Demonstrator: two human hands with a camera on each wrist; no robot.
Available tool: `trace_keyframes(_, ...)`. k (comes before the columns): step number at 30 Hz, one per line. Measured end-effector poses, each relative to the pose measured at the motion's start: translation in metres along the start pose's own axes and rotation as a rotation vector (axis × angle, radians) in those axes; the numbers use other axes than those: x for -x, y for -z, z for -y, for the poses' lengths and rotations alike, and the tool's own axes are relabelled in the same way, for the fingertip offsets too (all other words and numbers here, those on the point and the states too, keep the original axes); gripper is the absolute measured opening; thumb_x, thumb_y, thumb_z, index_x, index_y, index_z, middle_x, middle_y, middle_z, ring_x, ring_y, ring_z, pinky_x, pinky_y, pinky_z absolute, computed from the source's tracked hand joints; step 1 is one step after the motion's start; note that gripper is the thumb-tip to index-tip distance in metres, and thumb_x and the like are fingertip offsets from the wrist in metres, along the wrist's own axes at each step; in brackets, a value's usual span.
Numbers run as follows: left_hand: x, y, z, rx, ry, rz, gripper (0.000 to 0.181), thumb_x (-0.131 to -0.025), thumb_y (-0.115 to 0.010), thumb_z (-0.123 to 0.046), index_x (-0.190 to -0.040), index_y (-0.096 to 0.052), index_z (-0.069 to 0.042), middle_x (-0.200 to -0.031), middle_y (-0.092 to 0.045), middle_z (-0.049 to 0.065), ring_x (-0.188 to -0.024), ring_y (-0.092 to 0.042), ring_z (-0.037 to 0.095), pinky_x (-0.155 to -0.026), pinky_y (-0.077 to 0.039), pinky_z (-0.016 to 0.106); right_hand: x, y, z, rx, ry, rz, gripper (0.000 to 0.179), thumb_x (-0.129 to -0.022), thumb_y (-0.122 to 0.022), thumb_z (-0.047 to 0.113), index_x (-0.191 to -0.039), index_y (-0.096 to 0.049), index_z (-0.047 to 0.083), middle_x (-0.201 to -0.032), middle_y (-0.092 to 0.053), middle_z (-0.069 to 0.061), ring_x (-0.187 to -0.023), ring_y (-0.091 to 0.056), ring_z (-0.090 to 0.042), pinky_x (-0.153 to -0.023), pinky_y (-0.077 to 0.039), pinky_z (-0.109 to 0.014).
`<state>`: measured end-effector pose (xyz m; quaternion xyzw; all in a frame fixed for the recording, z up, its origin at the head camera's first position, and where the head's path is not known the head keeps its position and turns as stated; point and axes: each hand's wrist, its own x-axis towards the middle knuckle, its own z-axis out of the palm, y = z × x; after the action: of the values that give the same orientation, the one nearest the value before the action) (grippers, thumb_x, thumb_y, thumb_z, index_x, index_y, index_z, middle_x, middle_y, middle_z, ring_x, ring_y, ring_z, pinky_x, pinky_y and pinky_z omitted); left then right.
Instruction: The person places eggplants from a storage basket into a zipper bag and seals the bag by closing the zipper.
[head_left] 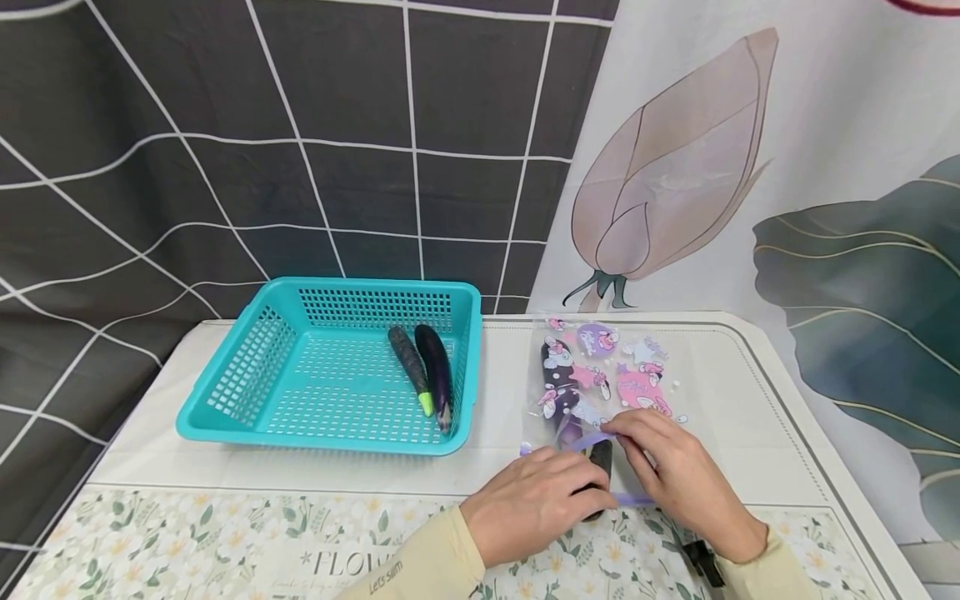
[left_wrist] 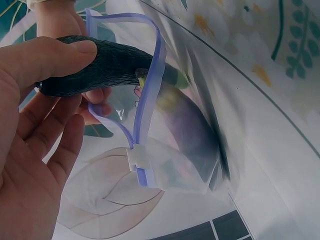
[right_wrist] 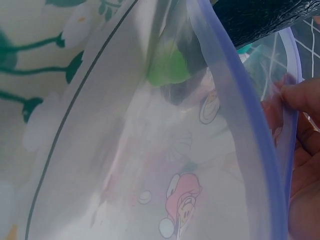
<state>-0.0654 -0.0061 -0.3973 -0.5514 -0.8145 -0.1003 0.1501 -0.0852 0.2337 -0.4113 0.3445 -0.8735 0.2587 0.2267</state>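
My left hand [head_left: 536, 500] grips the near end of a dark green cucumber [left_wrist: 100, 65], thumb on top and fingers beneath. The cucumber's light green tip has passed through the mouth of a clear zip bag [head_left: 675, 350] with cartoon prints and a purple zip edge [left_wrist: 155, 65]. An eggplant [left_wrist: 192, 132] lies inside that bag, partly behind the prints. On the opposite side, my right hand [head_left: 678, 475] pinches the zip edge between thumb and fingers, holding the mouth apart. A white slider [left_wrist: 136, 157] sits at one end of the zip.
To the left stands a turquoise mesh basket [head_left: 330, 447] with another cucumber [head_left: 407, 362] and another eggplant [head_left: 435, 367] along its right side. A floral cloth [head_left: 225, 533] covers the table's front. Behind hang a dark grid-patterned curtain [head_left: 360, 192] and a flower-printed one [head_left: 675, 167].
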Motion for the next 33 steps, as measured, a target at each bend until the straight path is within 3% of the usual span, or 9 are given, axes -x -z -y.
trace_keyframes(7,-0.003,-0.0007,0.0041,-0.017,-0.02,0.011,0.023,-0.103,-0.057,-0.018,-0.12,-0.069,-0.026,-0.122,-0.062,-0.013,-0.115,-0.053,0.003,-0.102,-0.039,0.018,0.0001,-0.0005,-0.0002,0.0,0.001,-0.002,0.042,-0.109,-0.035,0.033,-0.108,-0.072,0.013,-0.109,-0.067,0.004,-0.1,-0.063,-0.014,-0.091,-0.042,-0.012)
trace_keyframes(16,-0.0042,-0.0024,0.0074,0.006,-0.003,0.045,0.021,-0.102,-0.058,-0.019,-0.118,-0.069,-0.027,-0.121,-0.064,-0.016,-0.116,-0.053,0.003,-0.102,-0.039,0.019,0.0001,-0.001,-0.0003,-0.006,-0.001,-0.001,0.042,-0.109,-0.035,0.033,-0.108,-0.072,0.014,-0.109,-0.067,0.005,-0.101,-0.063,-0.014,-0.092,-0.042,-0.012)
trace_keyframes(33,-0.0086,-0.0015,0.0093,-0.154,-0.032,0.093,0.025,-0.101,-0.061,-0.022,-0.122,-0.069,-0.032,-0.125,-0.063,-0.02,-0.116,-0.052,0.001,-0.093,-0.039,0.018,0.0007,-0.0013,-0.0006,-0.003,0.009,-0.006,0.041,-0.109,-0.035,0.032,-0.109,-0.071,0.013,-0.109,-0.067,0.003,-0.101,-0.063,-0.015,-0.092,-0.042,-0.012)
